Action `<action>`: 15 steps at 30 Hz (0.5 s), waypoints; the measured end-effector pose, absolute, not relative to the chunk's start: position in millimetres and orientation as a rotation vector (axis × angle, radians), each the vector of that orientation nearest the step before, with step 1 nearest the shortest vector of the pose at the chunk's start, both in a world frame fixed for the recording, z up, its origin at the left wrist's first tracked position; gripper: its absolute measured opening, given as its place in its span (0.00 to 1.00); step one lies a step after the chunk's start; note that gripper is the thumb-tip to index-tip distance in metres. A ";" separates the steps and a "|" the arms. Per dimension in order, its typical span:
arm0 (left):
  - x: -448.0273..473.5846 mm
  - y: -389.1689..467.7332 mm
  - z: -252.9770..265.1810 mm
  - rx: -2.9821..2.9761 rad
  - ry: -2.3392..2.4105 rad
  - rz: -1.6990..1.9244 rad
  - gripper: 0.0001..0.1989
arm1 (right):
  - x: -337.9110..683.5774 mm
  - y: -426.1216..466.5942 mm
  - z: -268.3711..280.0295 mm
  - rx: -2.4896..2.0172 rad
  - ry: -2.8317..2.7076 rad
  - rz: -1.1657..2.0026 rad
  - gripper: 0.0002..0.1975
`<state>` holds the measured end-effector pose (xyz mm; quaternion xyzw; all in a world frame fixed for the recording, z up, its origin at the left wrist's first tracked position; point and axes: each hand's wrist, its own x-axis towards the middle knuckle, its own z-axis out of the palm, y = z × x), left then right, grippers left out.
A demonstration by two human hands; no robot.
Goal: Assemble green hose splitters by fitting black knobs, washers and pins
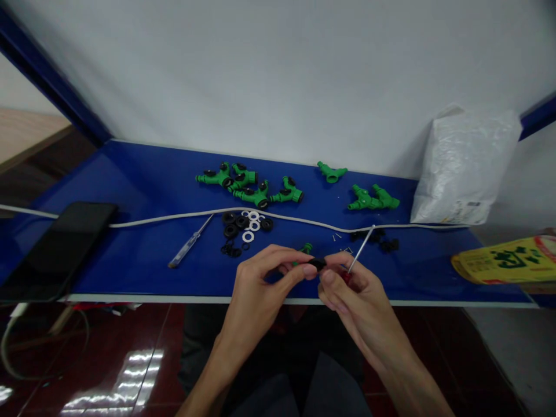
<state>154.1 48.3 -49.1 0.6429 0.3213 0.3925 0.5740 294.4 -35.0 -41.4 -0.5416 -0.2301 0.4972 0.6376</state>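
My left hand (264, 284) is closed in a pinch on a small black part (318, 264), held just above the shelf's front edge. The fingertips of my right hand (351, 289) meet the other end of that part. My right hand also grips a screwdriver (361, 249), its red handle mostly covered by the palm and its metal shaft pointing up and away. Just behind my fingers shows a green fitting (307, 248), largely hidden; whether I hold it is unclear. Beyond my right hand lie small screws (337, 237) and little black pieces (388, 244).
Green branched connectors with black levers (259, 195) stand at the back, plain green ones (332, 172) further right. Black and white rings (248, 236), a clear-handled screwdriver (189, 246), a phone (61, 249) and a white cable (174, 218) lie leftward. A plastic-wrapped package (464, 168) and yellow packet (504, 260) are right.
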 end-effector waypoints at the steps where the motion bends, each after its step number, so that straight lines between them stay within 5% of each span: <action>1: 153.4 48.2 -49.1 1.433 0.756 0.902 0.04 | 293.8 -35.1 -41.2 -1.266 -0.555 1.112 0.11; 15: 144.7 38.7 -50.8 1.194 0.865 0.720 0.11 | 293.4 -33.2 -46.1 -1.332 -0.711 1.049 0.11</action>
